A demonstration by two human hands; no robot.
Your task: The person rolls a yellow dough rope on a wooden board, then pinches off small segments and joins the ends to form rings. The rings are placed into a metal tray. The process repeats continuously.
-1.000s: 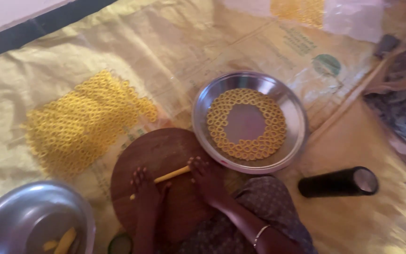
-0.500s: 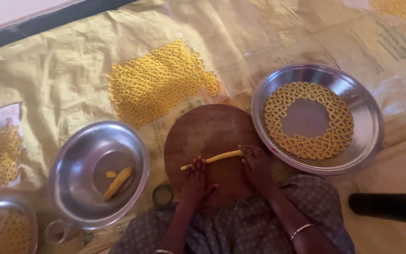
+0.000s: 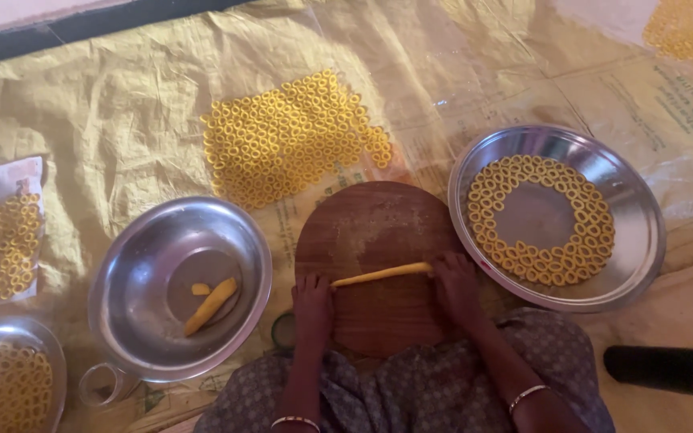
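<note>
We are pressing both hands, left hand (image 3: 313, 301) and right hand (image 3: 455, 282), flat and open on the dough rope (image 3: 381, 275) across the round wooden board (image 3: 370, 228). Compared with a second ago, the rope is looking longer and thinner, so rolling is progressing.

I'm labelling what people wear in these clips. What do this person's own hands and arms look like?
Both hands are bare, no gloves or visible rings. The left hand has a thin pale bangle at the wrist; the right hand has a similar slim bangle. Forearms are uncovered, no sleeves showing. Below them lies grey patterned clothing.

Head view, steeply downward, close
</note>
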